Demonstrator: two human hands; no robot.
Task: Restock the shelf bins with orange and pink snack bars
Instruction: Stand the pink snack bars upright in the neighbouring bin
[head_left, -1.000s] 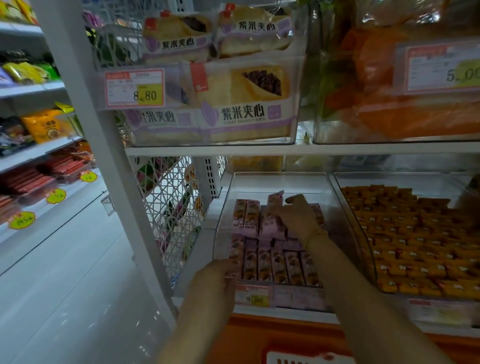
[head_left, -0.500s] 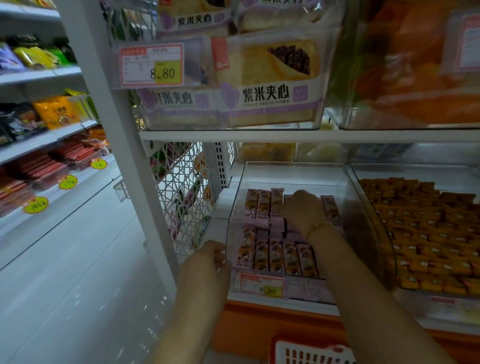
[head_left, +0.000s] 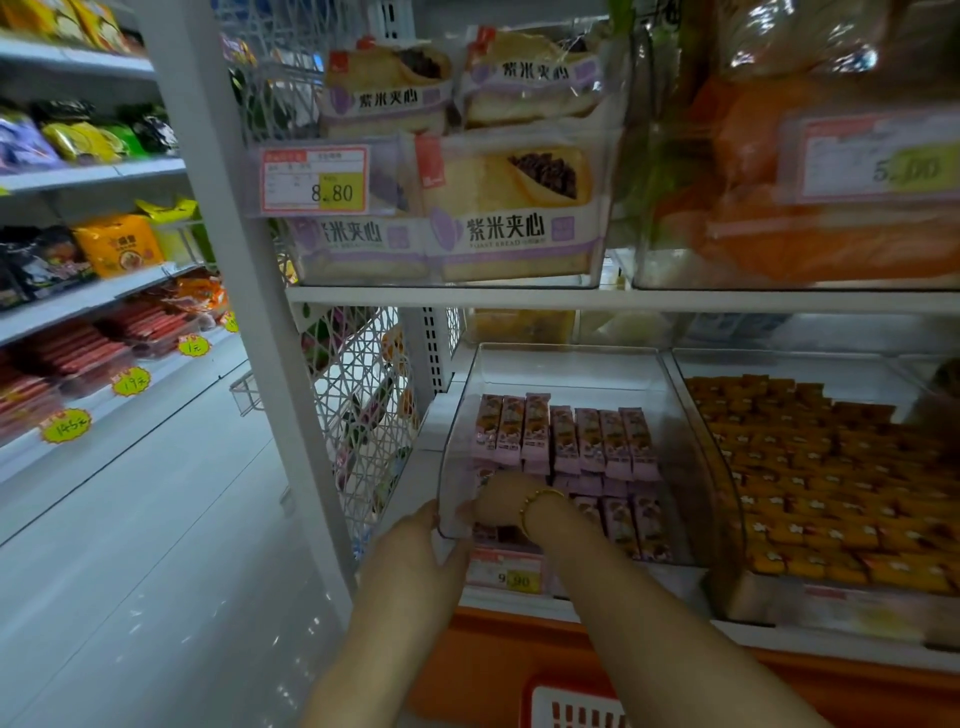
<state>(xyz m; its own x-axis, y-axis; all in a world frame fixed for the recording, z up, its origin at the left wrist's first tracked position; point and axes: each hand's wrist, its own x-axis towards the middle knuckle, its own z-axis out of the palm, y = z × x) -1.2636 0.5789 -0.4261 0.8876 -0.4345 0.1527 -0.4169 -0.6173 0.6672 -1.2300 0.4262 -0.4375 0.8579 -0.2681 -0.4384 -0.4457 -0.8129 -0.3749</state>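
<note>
Here, on the lower shelf, a clear bin (head_left: 597, 364) holds the pink snack bars (head_left: 566, 441). A back row stands upright side by side, and more bars lie packed in front of and below it. The right hand (head_left: 498, 504), with a thin gold bracelet (head_left: 537, 506) at the wrist, reaches into the front left corner of this bin and rests on the pink bars there. Its fingers point down behind the bin's curved wall and look blurred, so I cannot tell whether they are pinching a bar or only pressing on the stack. The left hand (head_left: 415, 551) is outside the bin at that same corner. Its thumb lies across the front wall and its fingers curl round the left side, gripping the corner. A price tag (head_left: 506, 571) reading 9.90 sits on the front of the bin, just right of the left hand. Touching the clear bin on its right, a second bin (head_left: 727, 519) is full of orange snack bars (head_left: 831, 493) laid in tight rows. On the shelf above, packs of toast bread (head_left: 509, 208) sit behind another tag (head_left: 314, 179) marked 8.80. A white lattice panel (head_left: 358, 415) closes the shelf's left end beside a white upright post (head_left: 234, 260). Part of a red and white basket (head_left: 576, 706) shows at the bottom edge, below the arms.
</note>
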